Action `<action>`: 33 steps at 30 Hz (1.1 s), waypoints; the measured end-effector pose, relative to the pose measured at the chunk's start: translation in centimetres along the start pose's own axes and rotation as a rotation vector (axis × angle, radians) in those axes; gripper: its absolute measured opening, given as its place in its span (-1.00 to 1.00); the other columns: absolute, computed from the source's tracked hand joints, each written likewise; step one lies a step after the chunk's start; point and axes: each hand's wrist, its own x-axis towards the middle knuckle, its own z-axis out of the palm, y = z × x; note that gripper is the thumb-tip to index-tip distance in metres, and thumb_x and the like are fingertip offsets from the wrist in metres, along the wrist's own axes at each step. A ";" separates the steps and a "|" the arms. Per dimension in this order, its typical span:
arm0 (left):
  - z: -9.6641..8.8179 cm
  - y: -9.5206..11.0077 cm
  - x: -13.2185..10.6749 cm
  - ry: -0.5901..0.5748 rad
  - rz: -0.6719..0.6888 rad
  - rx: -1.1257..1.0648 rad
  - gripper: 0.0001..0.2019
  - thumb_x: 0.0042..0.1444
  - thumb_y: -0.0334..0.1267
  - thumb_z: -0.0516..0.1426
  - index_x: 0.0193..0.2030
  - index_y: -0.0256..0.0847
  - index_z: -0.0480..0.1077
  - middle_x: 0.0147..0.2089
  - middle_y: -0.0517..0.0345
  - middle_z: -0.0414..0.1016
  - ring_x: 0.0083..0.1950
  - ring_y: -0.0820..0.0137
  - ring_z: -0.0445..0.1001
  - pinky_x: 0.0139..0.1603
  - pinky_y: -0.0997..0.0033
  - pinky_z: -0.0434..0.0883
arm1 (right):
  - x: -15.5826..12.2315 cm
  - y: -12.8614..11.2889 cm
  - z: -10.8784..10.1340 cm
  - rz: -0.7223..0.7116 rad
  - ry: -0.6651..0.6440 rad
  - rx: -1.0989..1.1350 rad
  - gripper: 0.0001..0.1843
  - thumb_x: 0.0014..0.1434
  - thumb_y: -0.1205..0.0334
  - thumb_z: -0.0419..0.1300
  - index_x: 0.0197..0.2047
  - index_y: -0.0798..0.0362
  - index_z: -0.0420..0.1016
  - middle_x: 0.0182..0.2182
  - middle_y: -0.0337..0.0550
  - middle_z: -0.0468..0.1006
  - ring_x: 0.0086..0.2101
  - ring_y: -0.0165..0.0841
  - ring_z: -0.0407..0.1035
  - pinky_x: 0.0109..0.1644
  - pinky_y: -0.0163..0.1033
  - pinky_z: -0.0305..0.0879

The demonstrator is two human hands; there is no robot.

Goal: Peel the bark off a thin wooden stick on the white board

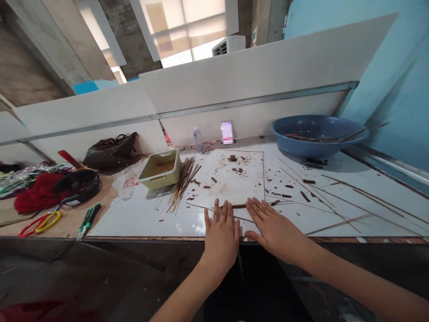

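Observation:
My left hand lies palm down at the table's front edge, its fingers stretched forward and spread. To its right my right hand rests flat too, fingers extended and slanting toward the left. A thin stick with a dark brown coating runs crosswise under the fingertips of both hands. Part of it is covered by the fingers. Beyond the hands lies a white board dotted with brown crumbs, with a lump of brown paste near its far side.
Left of the board, a bundle of thin sticks lies beside a green tub. A blue basin stands back right. Loose sticks spread over the right side. Scissors, cutters and a bag lie left; a bottle stands behind.

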 end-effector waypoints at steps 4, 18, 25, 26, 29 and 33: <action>-0.4 0.2 2.8 -0.073 -0.084 -0.014 -0.41 0.59 -0.11 -0.15 0.61 -0.30 0.21 0.65 -0.07 0.17 0.74 -0.01 -0.10 0.68 -0.39 -0.02 | 3.1 1.1 0.0 0.069 -0.080 0.001 0.04 0.53 -0.42 -0.20 0.63 0.33 0.10 0.53 0.36 0.23 0.54 0.08 0.06 0.61 0.24 0.04; -1.0 -1.5 6.4 0.005 0.082 -0.262 -0.82 0.43 -0.23 0.23 0.02 0.01 0.70 0.08 0.02 0.69 0.25 0.07 0.47 0.33 -0.11 0.24 | 6.4 4.0 -4.1 -0.108 -0.033 0.259 -0.68 0.51 0.12 0.17 0.06 -0.04 0.77 -0.03 0.07 0.63 -0.01 -0.08 0.51 0.13 0.05 0.41; 0.3 -1.9 7.9 0.001 0.064 -0.389 -0.75 0.40 -0.32 0.21 -0.21 -0.03 0.74 -0.12 0.02 0.67 0.12 0.10 0.42 0.24 -0.08 0.19 | 8.1 4.8 -3.2 -0.137 -0.114 0.335 -0.72 0.51 0.17 0.23 -0.15 0.00 0.79 -0.34 -0.14 0.60 -0.28 -0.30 0.49 0.00 -0.09 0.14; 0.3 -1.9 7.9 -0.003 0.061 -0.412 -0.75 0.39 -0.33 0.22 -0.23 -0.04 0.75 -0.13 0.02 0.67 0.12 0.11 0.42 0.22 -0.06 0.21 | 8.1 4.8 -3.0 -0.145 -0.117 0.333 -0.68 0.52 0.16 0.20 -0.17 0.01 0.78 -0.36 -0.15 0.59 -0.30 -0.31 0.48 -0.02 -0.10 0.12; 0.0 -2.0 8.1 -0.020 0.064 -0.443 -0.76 0.37 -0.35 0.24 -0.24 -0.06 0.76 -0.16 0.02 0.67 0.12 0.12 0.42 0.20 0.00 0.24 | 7.7 5.0 -2.7 -0.169 -0.107 0.292 -0.59 0.57 0.16 0.12 -0.21 0.01 0.77 -0.41 -0.15 0.58 -0.33 -0.32 0.45 -0.04 -0.10 0.08; -0.2 -2.4 8.1 -0.019 0.056 -0.433 -0.83 0.37 -0.27 0.29 -0.17 -0.01 0.77 -0.13 0.04 0.69 0.12 0.13 0.44 0.21 -0.02 0.24 | 7.1 5.5 -3.1 -0.166 -0.103 0.253 -0.61 0.56 0.14 0.11 -0.11 -0.01 0.78 -0.40 -0.13 0.61 -0.34 -0.31 0.45 -0.03 -0.09 0.07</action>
